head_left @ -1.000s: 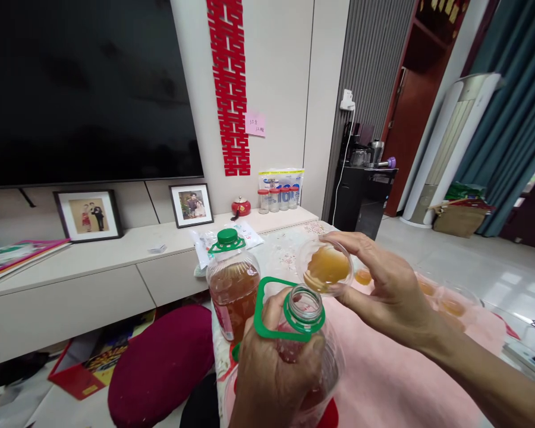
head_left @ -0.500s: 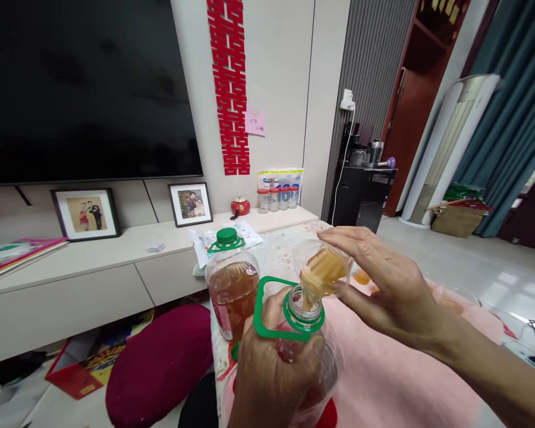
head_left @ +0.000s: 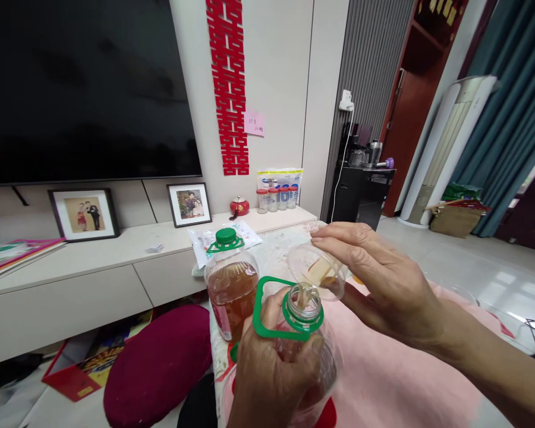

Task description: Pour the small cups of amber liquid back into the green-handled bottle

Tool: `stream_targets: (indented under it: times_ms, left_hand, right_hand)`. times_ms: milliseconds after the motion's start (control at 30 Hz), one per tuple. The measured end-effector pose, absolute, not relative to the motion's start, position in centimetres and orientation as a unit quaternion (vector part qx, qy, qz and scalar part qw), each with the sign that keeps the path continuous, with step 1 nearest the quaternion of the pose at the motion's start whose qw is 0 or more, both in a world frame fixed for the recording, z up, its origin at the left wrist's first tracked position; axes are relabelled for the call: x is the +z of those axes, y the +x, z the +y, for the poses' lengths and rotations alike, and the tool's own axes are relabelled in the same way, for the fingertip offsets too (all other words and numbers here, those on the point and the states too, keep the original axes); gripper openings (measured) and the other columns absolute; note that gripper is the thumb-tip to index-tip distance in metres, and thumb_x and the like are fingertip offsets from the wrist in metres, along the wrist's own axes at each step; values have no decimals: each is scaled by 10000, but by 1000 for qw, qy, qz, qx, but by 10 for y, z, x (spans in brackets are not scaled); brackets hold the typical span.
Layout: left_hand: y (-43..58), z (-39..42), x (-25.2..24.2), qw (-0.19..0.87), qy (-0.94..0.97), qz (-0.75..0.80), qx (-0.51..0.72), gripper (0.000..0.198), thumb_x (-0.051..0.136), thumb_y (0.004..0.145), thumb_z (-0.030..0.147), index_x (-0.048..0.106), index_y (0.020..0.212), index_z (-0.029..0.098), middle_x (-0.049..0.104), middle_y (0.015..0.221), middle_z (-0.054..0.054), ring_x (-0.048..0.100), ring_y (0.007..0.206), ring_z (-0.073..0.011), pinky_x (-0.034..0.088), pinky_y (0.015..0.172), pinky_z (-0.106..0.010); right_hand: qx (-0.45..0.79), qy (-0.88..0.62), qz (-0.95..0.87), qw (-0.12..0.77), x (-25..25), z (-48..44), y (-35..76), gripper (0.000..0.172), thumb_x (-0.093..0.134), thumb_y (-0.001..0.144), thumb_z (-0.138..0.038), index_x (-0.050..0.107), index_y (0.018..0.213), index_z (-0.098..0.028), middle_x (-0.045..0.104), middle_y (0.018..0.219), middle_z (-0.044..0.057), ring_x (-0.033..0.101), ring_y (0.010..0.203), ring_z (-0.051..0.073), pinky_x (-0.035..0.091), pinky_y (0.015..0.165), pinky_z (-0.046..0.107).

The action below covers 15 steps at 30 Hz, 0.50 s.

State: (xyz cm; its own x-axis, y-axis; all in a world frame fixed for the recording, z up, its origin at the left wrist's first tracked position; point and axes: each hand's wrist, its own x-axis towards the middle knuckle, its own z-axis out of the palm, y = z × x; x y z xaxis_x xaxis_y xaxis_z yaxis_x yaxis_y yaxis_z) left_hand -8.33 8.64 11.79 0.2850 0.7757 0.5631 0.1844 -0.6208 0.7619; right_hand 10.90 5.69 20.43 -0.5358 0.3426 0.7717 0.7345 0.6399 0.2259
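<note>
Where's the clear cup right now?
Head view, just right of centre: the clear cup is tilted in the right hand, over the mouth of the open bottle.

Floral-covered table point(head_left: 273, 252) with pink cloth point(head_left: 383, 368) and green-capped bottle point(head_left: 232, 288)

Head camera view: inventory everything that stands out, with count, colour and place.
Uncapped plastic bottle with square handle: 1, clear and green, front centre
Capped plastic bottle: 1, clear and green, amber-filled, left of the first
Shallow round plastic cup: 1, clear, tilted over the first bottle's mouth
Soft cloth: 1, pink, lower right
Flat rectangular television: 1, black, upper left
Low cabinet: 1, white, left
Framed photos: 2, black-framed, on the cabinet
Paper cutout strip: 1, red, upper centre
Small lidded jars: 4, clear and red, cabinet's right end
Round cushion: 1, maroon, lower left
Long curtain: 1, teal, far right
Left hand: 1, bare, gripping the first bottle
Right hand: 1, bare, holding the cup
</note>
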Motion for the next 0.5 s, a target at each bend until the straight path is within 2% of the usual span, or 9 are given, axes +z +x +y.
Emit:
stream_targets:
  times_ms: [67,167,233,367,500]
  left_hand:
    - [-82,86,119,297,749,310,505,257,606,839,288,718,1059,214,785,981,-14,753,822,-178,581,597,-216]
    - [-78,83,117,311,728,321,520,239,581,826,270,713,1017,213,774,938,0,703,690,-142,546,548,-212]
    - [-74,81,116,316,709,328,539,236,574,811,288,708,990,212,757,904,-4,691,694,-151,525,530,-219]
    - [-69,83,120,286,698,363,547,243,675,777,364,689,961,205,701,793,-24,707,796,-216,609,679,-292]
    - [-68,86,127,275,698,373,546,274,698,770,392,694,978,212,692,782,-34,708,836,-239,633,760,-337]
  right_hand:
    - [-278,-317,-834,355,205,57,108,385,590,950,12,589,1333,-22,620,1352,185,574,1299,234,487,1158,375]
    - [-284,-309,-837,351,206,57,107,369,591,964,19,592,1329,-36,625,1354,181,578,1304,243,495,1155,409]
    - [-287,-306,-839,346,207,57,106,350,601,985,1,591,1333,-39,624,1364,175,574,1311,254,499,1157,428]
    - [-308,-301,-841,328,210,57,104,302,555,1034,-13,595,1332,-34,624,1371,163,574,1311,270,496,1159,469]
    - [-326,-292,-844,308,213,54,103,259,514,1072,-32,608,1313,-36,638,1357,148,580,1312,272,469,1174,491]
